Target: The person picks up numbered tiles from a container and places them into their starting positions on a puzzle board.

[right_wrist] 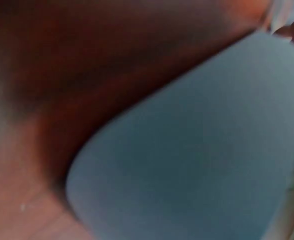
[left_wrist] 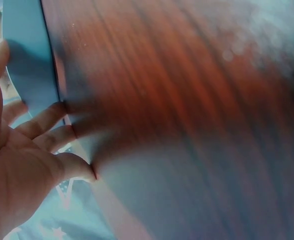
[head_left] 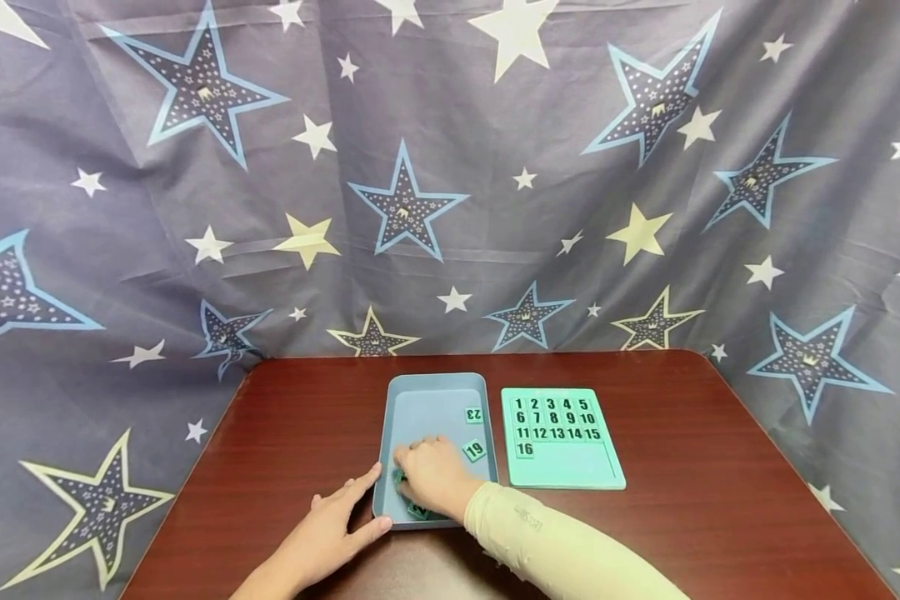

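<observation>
My right hand (head_left: 437, 477) reaches down into a blue-grey tray (head_left: 431, 400), its fingers bent over green number tiles. One tile (head_left: 399, 477) shows by the thumb and fingertips; I cannot tell whether they pinch it. Another tile (head_left: 418, 512) lies partly hidden beneath that hand. Tiles 19 (head_left: 475, 450) and 23 (head_left: 474, 415) lie along the tray's right side, 23 upside down. With fingers spread, my left hand (head_left: 330, 529) rests its fingertips and thumb against the tray's near left corner. In the right wrist view the tray's outer wall (right_wrist: 187, 150) hides the fingers.
A mint-green number board (head_left: 573, 473) lies right of the tray, with tiles 1 to 15 in three full rows and 16 starting the fourth. The dark red wooden table (head_left: 300, 433) ends at a grey curtain (head_left: 450, 100) with stars.
</observation>
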Demonstrator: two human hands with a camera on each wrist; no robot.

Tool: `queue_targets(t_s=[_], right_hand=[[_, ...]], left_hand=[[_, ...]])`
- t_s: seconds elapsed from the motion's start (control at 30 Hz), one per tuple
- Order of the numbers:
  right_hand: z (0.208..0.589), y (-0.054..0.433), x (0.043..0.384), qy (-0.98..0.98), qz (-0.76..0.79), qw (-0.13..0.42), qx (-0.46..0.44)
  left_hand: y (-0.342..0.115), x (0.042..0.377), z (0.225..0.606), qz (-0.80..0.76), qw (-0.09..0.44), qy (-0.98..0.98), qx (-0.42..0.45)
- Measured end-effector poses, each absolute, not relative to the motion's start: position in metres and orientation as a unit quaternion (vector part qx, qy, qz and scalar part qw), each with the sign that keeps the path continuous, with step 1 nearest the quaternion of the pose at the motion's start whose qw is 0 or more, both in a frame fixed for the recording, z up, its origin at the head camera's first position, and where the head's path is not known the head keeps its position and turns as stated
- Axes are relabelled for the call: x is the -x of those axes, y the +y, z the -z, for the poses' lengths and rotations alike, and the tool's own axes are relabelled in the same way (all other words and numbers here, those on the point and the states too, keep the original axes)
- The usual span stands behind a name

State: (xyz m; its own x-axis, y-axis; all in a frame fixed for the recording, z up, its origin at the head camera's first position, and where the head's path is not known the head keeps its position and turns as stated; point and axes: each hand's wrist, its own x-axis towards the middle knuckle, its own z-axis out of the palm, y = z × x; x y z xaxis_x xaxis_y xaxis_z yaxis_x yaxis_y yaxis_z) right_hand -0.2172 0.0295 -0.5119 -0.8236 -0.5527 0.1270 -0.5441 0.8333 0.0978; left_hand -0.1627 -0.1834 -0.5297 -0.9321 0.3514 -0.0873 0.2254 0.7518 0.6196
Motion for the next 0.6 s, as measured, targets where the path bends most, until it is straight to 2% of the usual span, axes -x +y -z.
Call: queue_targets(t_s=[0.13, 0.37, 0.6], right_hand=[[0.511, 0.037, 0.228, -0.961, 0.021, 0.064, -0.270], [0.508, 0.047, 0.231, -0.933, -0.008, 0.023, -0.359], [0.505, 0.048, 0.230, -0.938, -0.034, 0.007, -0.345]], left_hand=[[-0.184, 0.163, 0.532, -0.319, 0.105, 0.930, -0.147], [-0.184, 0.161, 0.532, -0.318, 0.101, 0.930, -0.153], [-0.183, 0.162, 0.530, -0.314, 0.094, 0.931, -0.158]])
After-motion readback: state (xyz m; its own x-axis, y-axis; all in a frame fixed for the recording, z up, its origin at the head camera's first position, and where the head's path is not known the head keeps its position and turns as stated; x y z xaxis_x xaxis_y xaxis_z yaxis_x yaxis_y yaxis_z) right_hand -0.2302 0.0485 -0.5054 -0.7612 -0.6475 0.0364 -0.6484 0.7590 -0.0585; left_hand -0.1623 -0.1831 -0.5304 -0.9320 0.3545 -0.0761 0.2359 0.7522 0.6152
